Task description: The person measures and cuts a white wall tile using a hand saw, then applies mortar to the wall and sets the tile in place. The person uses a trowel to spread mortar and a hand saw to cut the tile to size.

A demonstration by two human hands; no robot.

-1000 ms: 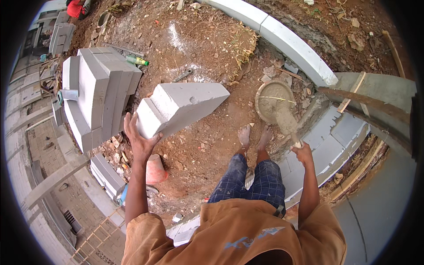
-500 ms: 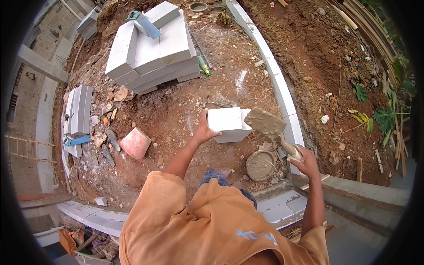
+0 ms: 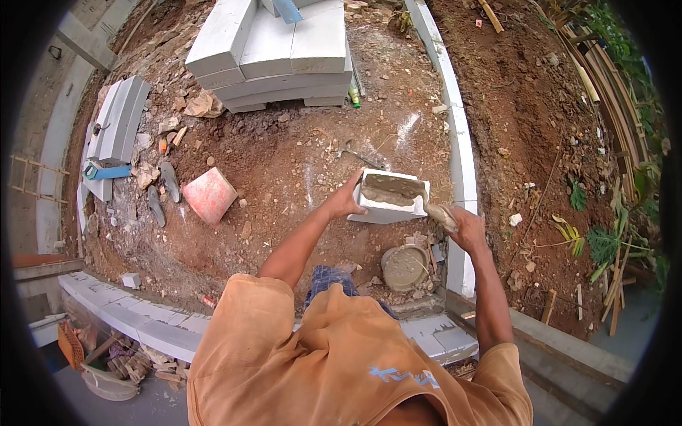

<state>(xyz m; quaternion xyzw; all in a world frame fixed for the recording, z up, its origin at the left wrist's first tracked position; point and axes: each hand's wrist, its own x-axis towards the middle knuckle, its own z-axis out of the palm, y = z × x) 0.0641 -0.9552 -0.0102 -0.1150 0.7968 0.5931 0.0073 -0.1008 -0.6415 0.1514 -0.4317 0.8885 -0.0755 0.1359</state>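
Observation:
My left hand [image 3: 346, 197] grips the left end of a white lightweight concrete block [image 3: 387, 213] in front of me, thumb on its near side. Closed around the handle of a trowel [image 3: 441, 216] is my right hand [image 3: 469, 230], at the block's right end. Grey wet mortar [image 3: 393, 190] and the trowel's blade cover most of the block's top; where blade ends and mortar begins is hard to make out. Just below the block, a round bucket [image 3: 384, 266] full of mortar stands on the ground.
A low white block wall [image 3: 460, 156] runs along the right, another [image 3: 135, 319] along the near side. Large blocks [image 3: 266, 57] are stacked ahead, with a saw [image 3: 288, 10] on top. At left lie more blocks [image 3: 117, 124], another saw [image 3: 110, 172], sandals [image 3: 170, 182] and a reddish-stained chunk [image 3: 210, 196].
The mortar-loaded trowel has moved left from beside the block onto its top, which was bare white before. My left hand keeps its hold. The whole view has shifted somewhat.

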